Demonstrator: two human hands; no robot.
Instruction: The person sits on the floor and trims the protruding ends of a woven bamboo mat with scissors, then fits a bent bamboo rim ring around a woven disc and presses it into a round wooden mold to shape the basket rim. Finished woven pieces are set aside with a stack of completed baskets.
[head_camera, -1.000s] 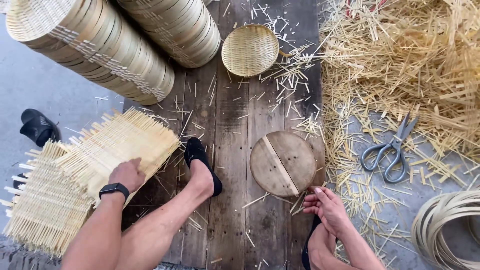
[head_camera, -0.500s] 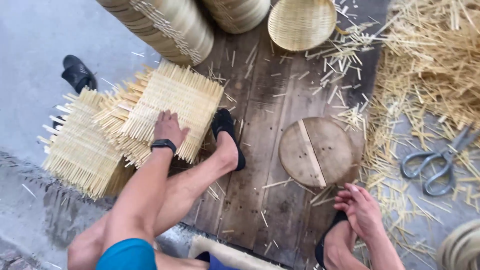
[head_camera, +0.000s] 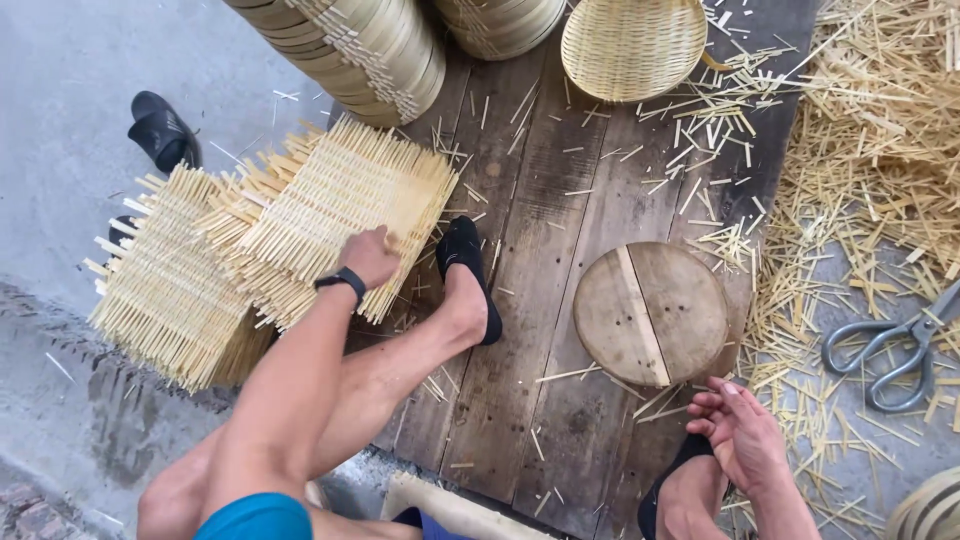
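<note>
My left hand (head_camera: 371, 256), with a black band on its wrist, rests on the near edge of the top woven bamboo mat (head_camera: 345, 210), fingers curled over it. That mat lies on a stack of similar mats (head_camera: 170, 280) to my left. My right hand (head_camera: 738, 428) hangs low by my right knee, fingers loosely curled, just below a round wooden block (head_camera: 650, 312). Whether it holds a thin bamboo sliver I cannot tell. My left foot in a black slipper (head_camera: 468, 272) rests on the wooden plank floor (head_camera: 530, 200).
Stacked bamboo steamer rings (head_camera: 365, 50) lie at the top. A round woven basket (head_camera: 632, 45) sits beside them. Large metal shears (head_camera: 895, 345) lie at the right among heaps of bamboo offcuts (head_camera: 880, 130). A loose black slipper (head_camera: 163, 130) sits on concrete.
The view has swung left and down. My left hand stays on the top mat, now gripping its near edge. My right hand remains low by the round block.
</note>
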